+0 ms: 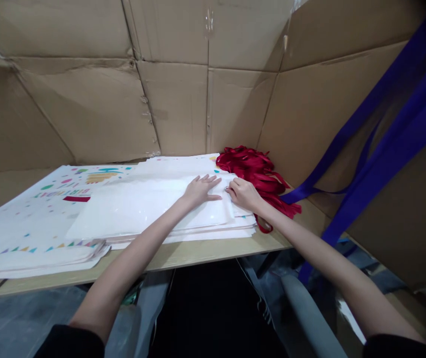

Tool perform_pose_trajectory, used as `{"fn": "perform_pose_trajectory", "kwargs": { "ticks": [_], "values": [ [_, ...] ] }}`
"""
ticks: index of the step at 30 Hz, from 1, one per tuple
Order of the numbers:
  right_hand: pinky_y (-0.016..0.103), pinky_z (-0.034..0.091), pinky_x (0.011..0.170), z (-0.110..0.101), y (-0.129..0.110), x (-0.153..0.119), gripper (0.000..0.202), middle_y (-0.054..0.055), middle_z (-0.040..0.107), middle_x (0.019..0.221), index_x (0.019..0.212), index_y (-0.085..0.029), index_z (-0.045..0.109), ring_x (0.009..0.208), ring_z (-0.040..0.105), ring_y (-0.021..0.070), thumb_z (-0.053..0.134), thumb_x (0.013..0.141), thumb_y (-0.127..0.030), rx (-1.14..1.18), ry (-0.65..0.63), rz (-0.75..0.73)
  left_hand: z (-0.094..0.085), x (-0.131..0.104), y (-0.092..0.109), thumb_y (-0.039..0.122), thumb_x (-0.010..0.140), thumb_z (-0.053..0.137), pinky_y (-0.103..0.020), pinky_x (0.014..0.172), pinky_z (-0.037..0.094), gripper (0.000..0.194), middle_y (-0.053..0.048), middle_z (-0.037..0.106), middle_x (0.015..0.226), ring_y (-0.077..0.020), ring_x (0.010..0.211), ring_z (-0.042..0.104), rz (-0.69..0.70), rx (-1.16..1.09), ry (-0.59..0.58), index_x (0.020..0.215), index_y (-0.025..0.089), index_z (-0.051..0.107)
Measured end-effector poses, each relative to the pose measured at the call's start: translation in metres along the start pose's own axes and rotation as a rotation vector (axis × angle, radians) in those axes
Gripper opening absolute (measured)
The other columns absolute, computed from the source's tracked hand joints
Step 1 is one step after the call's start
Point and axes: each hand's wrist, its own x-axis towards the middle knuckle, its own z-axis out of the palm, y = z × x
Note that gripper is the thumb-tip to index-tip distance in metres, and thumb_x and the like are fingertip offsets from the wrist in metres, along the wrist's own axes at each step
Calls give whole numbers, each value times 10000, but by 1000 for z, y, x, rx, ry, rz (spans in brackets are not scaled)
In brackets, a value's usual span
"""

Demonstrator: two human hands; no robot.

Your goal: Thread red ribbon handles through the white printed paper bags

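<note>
My left hand [201,192] lies flat with fingers spread on a glossy white plastic-like sheet [153,204]. At the sheet's right edge, my right hand [244,193] has its fingers closed in a pinch. A tiny dark spot shows by its fingertips, and what they hold is too small to make out. Under the sheet is a stack of white printed sheets [235,229]. Just beyond my right hand, a pile of dark red ribbons [250,166] sits against the stack.
White birthday-print sheets [19,233] are stacked at the left, with a short red strip [76,199] on top. Cardboard walls [177,109] enclose the back and sides of the wooden table [183,254]. Wide blue ribbons [369,169] hang down on the right.
</note>
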Motion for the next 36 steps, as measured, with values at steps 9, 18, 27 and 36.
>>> {"fn": "perform_pose_trajectory", "kwargs": {
  "ticks": [9, 18, 27, 36],
  "values": [
    [269, 355, 645, 0, 4, 0, 187, 84, 594, 771, 768, -135, 602, 703, 515, 171, 483, 899, -194, 72, -22, 36, 7, 0, -3, 627, 856, 488, -447, 1136, 227, 696, -23, 359, 1501, -241, 1389, 314, -7, -3, 52, 1453, 294, 352],
    [285, 358, 689, 2, 4, -1, 275, 103, 612, 783, 761, -121, 637, 744, 507, 183, 451, 932, -229, -47, 72, -100, 7, 2, -2, 631, 847, 502, -439, 1134, 232, 703, -29, 361, 1500, -244, 1385, 322, -11, 4, 52, 1450, 300, 360],
    [300, 214, 545, 1, -2, 0, 306, 102, 604, 753, 765, -120, 636, 741, 490, 182, 424, 943, -249, -161, 1, -101, 1, 1, 0, 629, 827, 533, -461, 1128, 239, 739, -22, 330, 1518, -261, 1397, 292, -22, -17, -3, 1460, 301, 338],
    [305, 182, 523, 1, -11, -1, 263, 114, 598, 756, 819, -102, 626, 726, 489, 190, 416, 927, -218, -174, -47, 4, 7, 2, -3, 635, 841, 506, -430, 1126, 254, 690, 3, 366, 1500, -235, 1383, 326, -15, -9, 56, 1444, 332, 361]
  ]
}}
